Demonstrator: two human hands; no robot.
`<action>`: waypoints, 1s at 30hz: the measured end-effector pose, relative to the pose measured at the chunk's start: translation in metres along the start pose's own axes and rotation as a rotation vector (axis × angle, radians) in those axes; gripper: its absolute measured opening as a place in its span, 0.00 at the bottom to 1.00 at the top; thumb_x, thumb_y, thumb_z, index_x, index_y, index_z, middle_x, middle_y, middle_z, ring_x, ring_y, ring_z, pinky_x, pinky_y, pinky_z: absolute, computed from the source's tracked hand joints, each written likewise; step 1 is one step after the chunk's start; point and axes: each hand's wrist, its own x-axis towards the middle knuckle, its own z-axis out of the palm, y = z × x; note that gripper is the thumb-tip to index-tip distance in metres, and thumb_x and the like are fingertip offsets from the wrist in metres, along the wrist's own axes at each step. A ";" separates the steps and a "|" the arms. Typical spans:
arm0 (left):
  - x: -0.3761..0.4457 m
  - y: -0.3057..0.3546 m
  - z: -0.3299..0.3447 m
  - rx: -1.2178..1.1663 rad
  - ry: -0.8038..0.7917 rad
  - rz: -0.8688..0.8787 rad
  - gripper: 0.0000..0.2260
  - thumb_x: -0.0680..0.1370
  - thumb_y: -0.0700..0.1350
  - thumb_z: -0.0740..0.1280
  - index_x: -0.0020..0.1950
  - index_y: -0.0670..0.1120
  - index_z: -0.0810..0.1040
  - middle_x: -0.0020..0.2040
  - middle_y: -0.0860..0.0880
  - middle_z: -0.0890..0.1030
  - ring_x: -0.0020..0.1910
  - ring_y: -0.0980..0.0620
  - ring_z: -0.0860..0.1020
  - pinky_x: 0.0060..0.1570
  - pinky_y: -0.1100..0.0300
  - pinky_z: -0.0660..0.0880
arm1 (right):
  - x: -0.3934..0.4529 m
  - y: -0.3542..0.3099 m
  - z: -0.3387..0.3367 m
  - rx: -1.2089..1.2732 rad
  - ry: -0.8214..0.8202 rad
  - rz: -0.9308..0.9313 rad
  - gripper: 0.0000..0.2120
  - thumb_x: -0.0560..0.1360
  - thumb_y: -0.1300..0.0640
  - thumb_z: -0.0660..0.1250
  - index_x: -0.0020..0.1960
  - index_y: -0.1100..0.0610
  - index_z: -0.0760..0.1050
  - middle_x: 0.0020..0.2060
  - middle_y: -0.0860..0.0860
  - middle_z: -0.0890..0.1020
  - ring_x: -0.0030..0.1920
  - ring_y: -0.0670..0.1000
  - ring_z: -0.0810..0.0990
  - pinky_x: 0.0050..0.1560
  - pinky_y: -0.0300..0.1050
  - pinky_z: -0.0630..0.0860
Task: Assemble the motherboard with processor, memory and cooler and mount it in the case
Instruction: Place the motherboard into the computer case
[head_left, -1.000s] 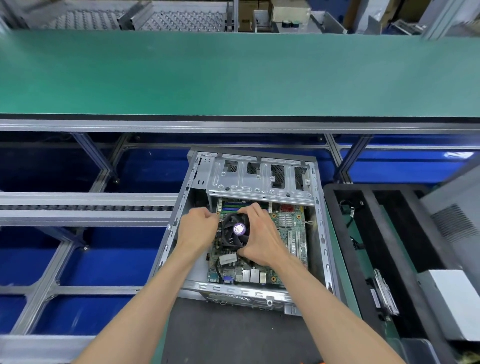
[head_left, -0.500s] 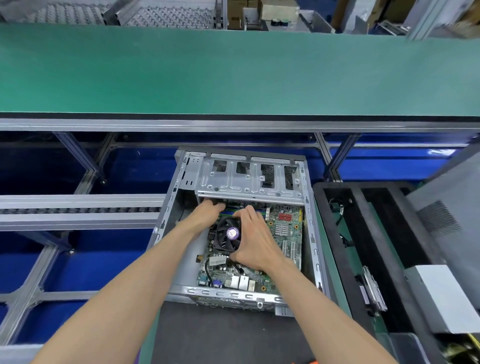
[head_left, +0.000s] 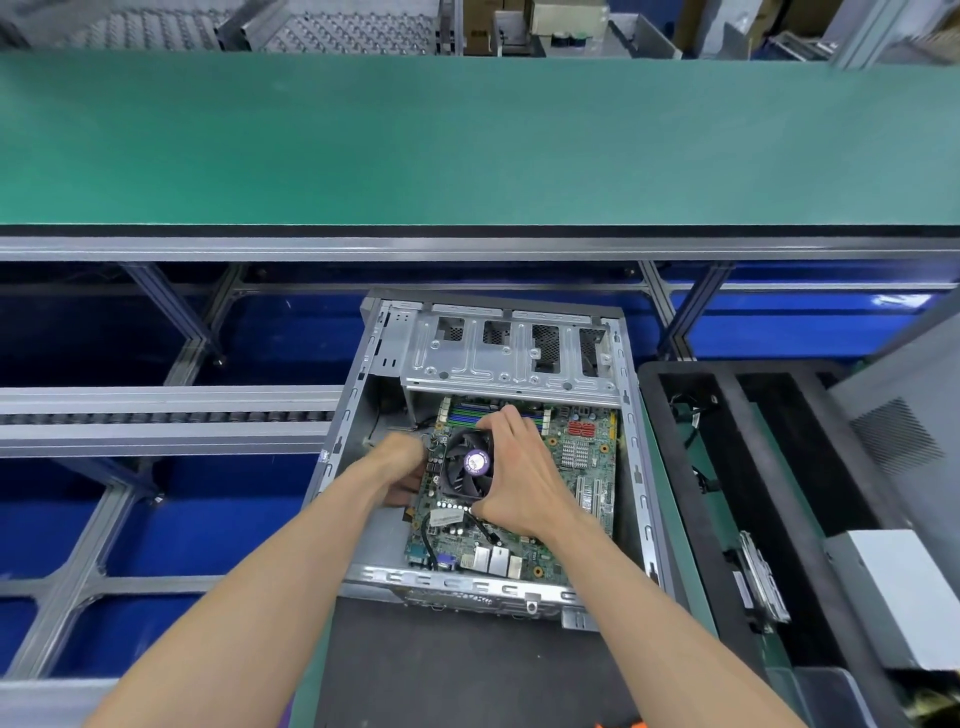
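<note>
An open grey metal case (head_left: 631, 447) lies on its side on a dark mat. Inside it sits the green motherboard (head_left: 582, 457), with a black fan cooler (head_left: 465, 470) bearing a purple round label. My right hand (head_left: 519, 478) grips the cooler from its right side, thumb at the near corner and fingers over the far edge. My left hand (head_left: 402, 465) holds the motherboard's left edge, its fingers curled under and partly blurred. Green and blue memory slots (head_left: 467, 413) show beyond the cooler, under the case's drive cage (head_left: 514, 358).
A black foam tray (head_left: 727, 467) with cables and a metal part stands right of the case. A grey box (head_left: 904, 597) and a grey side panel (head_left: 904, 436) lie farther right. A green conveyor belt (head_left: 467, 140) runs across beyond; a roller rail (head_left: 156, 415) lies left.
My left hand has drawn back from the far left corner of the board to its left edge. My right hand keeps its grip on the cooler. The view shifted slightly.
</note>
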 end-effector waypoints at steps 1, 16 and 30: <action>-0.001 -0.003 0.001 0.000 -0.032 -0.035 0.11 0.80 0.41 0.56 0.45 0.42 0.77 0.33 0.47 0.83 0.33 0.49 0.81 0.43 0.53 0.81 | 0.000 0.000 0.000 -0.003 -0.002 0.001 0.37 0.59 0.59 0.78 0.63 0.54 0.63 0.54 0.46 0.65 0.52 0.48 0.65 0.52 0.39 0.70; 0.003 -0.014 -0.002 0.126 -0.271 -0.157 0.26 0.79 0.64 0.47 0.51 0.46 0.74 0.38 0.46 0.83 0.43 0.47 0.77 0.45 0.53 0.72 | -0.001 -0.001 -0.004 0.023 0.031 0.027 0.36 0.59 0.58 0.78 0.62 0.55 0.65 0.54 0.47 0.66 0.52 0.48 0.65 0.50 0.38 0.67; 0.003 0.027 -0.001 -0.671 0.119 -0.071 0.12 0.80 0.32 0.60 0.47 0.44 0.82 0.32 0.48 0.78 0.31 0.53 0.69 0.37 0.60 0.67 | 0.000 0.000 -0.003 0.003 0.020 -0.020 0.37 0.58 0.61 0.77 0.63 0.56 0.64 0.54 0.47 0.66 0.53 0.49 0.66 0.53 0.40 0.72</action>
